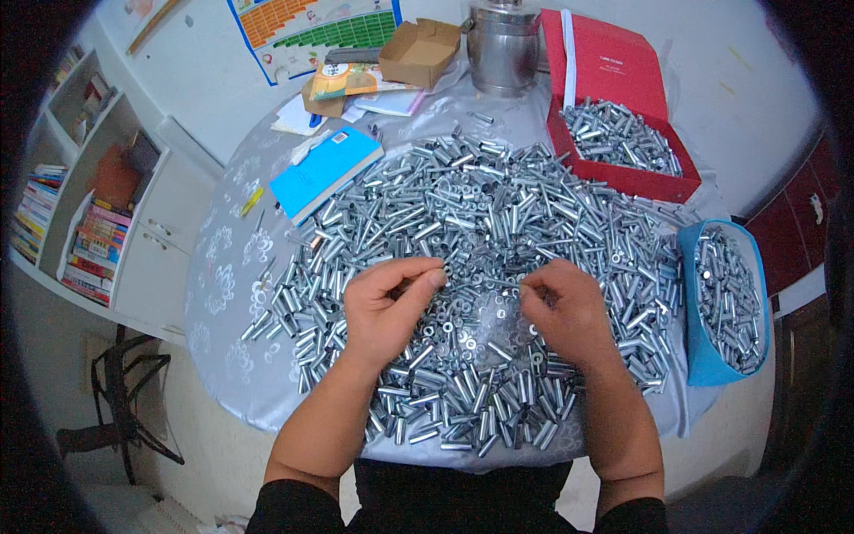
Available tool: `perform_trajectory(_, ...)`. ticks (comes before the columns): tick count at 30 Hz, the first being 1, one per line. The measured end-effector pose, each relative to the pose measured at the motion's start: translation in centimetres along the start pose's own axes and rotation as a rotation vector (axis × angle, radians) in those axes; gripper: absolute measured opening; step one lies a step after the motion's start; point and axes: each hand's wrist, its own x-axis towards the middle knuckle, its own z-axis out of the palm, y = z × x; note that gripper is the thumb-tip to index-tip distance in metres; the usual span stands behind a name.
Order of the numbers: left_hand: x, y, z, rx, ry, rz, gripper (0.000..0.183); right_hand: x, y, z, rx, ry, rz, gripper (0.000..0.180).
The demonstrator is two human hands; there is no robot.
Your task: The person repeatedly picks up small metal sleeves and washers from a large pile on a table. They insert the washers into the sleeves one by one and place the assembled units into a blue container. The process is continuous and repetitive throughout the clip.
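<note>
A broad heap of zinc-coloured metal sleeves, bolts, nuts and washers (467, 394) covers the middle of the table. Over its centre, my left hand (380, 310) has thumb and forefinger pinched together, with a small metal washer (448, 271) at their tips. Opposite it, my right hand (568, 307) has its fingers curled in. A thin metal bolt (504, 284) points leftward from its fingertips, its near end hidden by the fingers. Between the hands, loose washers (470, 344) lie on a patch of pale tablecloth.
A red box (634, 177), lid raised, holds metal parts at back right. More fill a blue fabric bin (717, 370) at the right edge. A blue book (327, 170) lies back left. Behind stand a steel pot (504, 53) and a cardboard box (420, 57). A bookshelf (107, 200) is left.
</note>
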Motion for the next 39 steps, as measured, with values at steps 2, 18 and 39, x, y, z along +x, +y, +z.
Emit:
perform_trajectory(2, 0.4, 0.7, -0.2, 0.154, -0.077, 0.029, 0.020, 0.2, -0.6, -0.8, 0.248, -0.058, 0.139, 0.008)
perform_trajectory(18, 0.2, 0.7, -0.2, 0.102, -0.124, -0.022, 0.017, -0.1, -1.1, -1.5, -0.011, -0.443, -0.130, 0.020)
perform_trajectory(39, 0.2, 0.7, 0.0, 0.197, -0.198, -0.006, 0.015, -0.2, -1.9, -1.7, 0.181, -0.204, 0.034, 0.017)
